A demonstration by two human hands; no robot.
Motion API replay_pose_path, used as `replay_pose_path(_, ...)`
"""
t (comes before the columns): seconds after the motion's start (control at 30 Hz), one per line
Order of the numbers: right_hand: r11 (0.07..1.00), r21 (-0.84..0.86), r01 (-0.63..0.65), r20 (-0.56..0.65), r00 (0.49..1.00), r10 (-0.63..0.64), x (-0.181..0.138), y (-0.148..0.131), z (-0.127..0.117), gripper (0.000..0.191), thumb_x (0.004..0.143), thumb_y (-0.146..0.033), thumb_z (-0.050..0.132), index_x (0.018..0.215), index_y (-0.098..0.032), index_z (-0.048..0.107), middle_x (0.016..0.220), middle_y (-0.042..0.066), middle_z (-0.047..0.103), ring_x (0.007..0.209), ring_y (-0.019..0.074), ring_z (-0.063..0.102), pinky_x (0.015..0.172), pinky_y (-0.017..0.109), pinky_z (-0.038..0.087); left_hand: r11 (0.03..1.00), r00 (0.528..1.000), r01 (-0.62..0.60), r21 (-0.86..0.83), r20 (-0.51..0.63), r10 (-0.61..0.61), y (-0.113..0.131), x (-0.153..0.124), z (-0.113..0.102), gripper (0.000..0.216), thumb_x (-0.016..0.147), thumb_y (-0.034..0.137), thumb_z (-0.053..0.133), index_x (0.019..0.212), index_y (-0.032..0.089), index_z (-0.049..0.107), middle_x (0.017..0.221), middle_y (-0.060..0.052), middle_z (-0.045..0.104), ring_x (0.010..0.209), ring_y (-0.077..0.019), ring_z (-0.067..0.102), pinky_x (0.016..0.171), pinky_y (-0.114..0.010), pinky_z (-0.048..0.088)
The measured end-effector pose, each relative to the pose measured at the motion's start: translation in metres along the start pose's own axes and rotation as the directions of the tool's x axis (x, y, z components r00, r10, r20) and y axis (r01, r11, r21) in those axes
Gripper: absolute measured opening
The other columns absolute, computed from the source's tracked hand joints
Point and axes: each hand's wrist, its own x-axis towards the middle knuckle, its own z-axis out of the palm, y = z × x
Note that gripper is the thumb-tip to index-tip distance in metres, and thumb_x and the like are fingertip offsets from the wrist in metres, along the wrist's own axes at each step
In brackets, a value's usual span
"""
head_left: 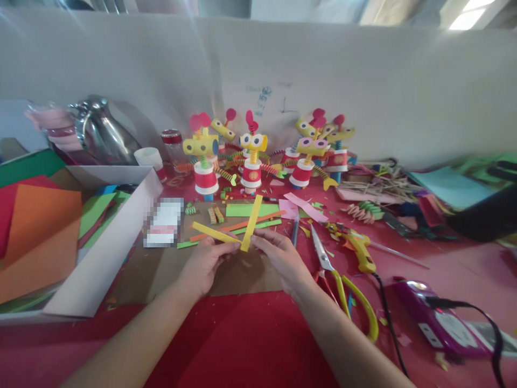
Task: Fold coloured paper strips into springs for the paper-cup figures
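Paper sheets (44,237) lay in the white box (109,253) at far left. The left hand (204,264) pinched one flat yellow strip (216,233); beyond it, small folded springs (216,215) were already pleated. Figures (252,173) stood assembled at the back of the surface (230,339). The right hand (285,258) pinched a second yellow strip (253,220), also unpleated, meeting the first near its end; whether glued, one could not tell. Scissors (322,252) and a glue gun (361,250) lay rightmost, unheld.

Left yellow strip (212,232): partly covered by left fingers (225,249)
White box (109,258): cut off, left of the cardboard (246,280)
Wall writing (264,92): blurred, beyond the cardboard
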Motion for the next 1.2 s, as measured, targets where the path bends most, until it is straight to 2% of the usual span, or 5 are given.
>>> replay_pose_path(0.2, 0.998, -0.06, 0.01, -0.01, 1.0, -0.011, 0.002, 0.002, -0.001, 0.02, 0.069, -0.039, 0.069, 0.071, -0.02, 0.071, 0.071, 0.0, 0.065, 0.07, 0.0147, 0.053, 0.069, 0.028, 0.038, 0.998, 1.0, 0.017, -0.056, -0.006, -0.017, 0.002, 0.005, -0.001, 0.014, 0.056, 0.016, 0.079, 0.065, 0.015, 0.069, 0.061, 0.001, 0.062, 0.06, -0.0093, 0.053, 0.06, -0.024, 0.037)
replay_pose_path(0.37, 0.992, -0.112, -0.055, 0.028, 0.998, 0.059, 0.0, 0.004, 0.004, 0.023, 0.068, -0.041, 0.068, 0.065, -0.018, 0.066, 0.059, -0.003, 0.054, 0.058, 0.0109, 0.044, 0.056, 0.026, 0.029, 0.999, 1.0, 0.024, -0.033, -0.017, -0.024, 0.002, 0.002, 0.0, 0.015, 0.056, 0.018, 0.08, 0.067, 0.013, 0.07, 0.065, -0.001, 0.064, 0.061, -0.0096, 0.054, 0.062, -0.024, 0.039)
replay_pose_path(0.57, 0.991, -0.12, -0.06, 0.022, 0.998, 0.063, -0.001, 0.004, 0.008, 0.024, 0.067, -0.039, 0.067, 0.058, -0.018, 0.061, 0.055, -0.004, 0.051, 0.056, 0.0103, 0.042, 0.056, 0.026, 0.03, 0.999, 1.0, 0.021, -0.028, -0.023, -0.021, 0.001, 0.0, 0.001, 0.018, 0.057, 0.018, 0.08, 0.07, 0.014, 0.07, 0.069, 0.0, 0.066, 0.064, -0.0102, 0.056, 0.066, -0.025, 0.04)
replay_pose_path(0.97, 0.996, -0.085, -0.036, -0.038, 0.999, 0.033, 0.003, 0.0, -0.002, 0.024, 0.069, -0.042, 0.065, 0.067, -0.019, 0.065, 0.069, 0.001, 0.062, 0.066, 0.0139, 0.052, 0.063, 0.027, 0.036, 1.0, 0.999, 0.018, -0.018, -0.047, -0.019, 0.001, 0.002, 0.001, 0.022, 0.051, 0.015, 0.08, 0.069, 0.015, 0.067, 0.067, 0.001, 0.063, 0.064, -0.0103, 0.054, 0.065, -0.025, 0.039)
replay_pose_path(1.2, 0.986, -0.157, -0.053, 0.07, 0.995, 0.064, -0.001, 0.002, 0.003, 0.022, 0.069, -0.039, 0.064, 0.062, -0.019, 0.063, 0.059, -0.004, 0.054, 0.059, 0.0115, 0.044, 0.059, 0.027, 0.03, 1.0, 0.998, 0.021, -0.014, -0.061, -0.022, 0.003, 0.001, 0.002, 0.022, 0.05, 0.015, 0.079, 0.068, 0.015, 0.066, 0.066, 0.001, 0.062, 0.063, -0.0104, 0.052, 0.061, -0.025, 0.037)
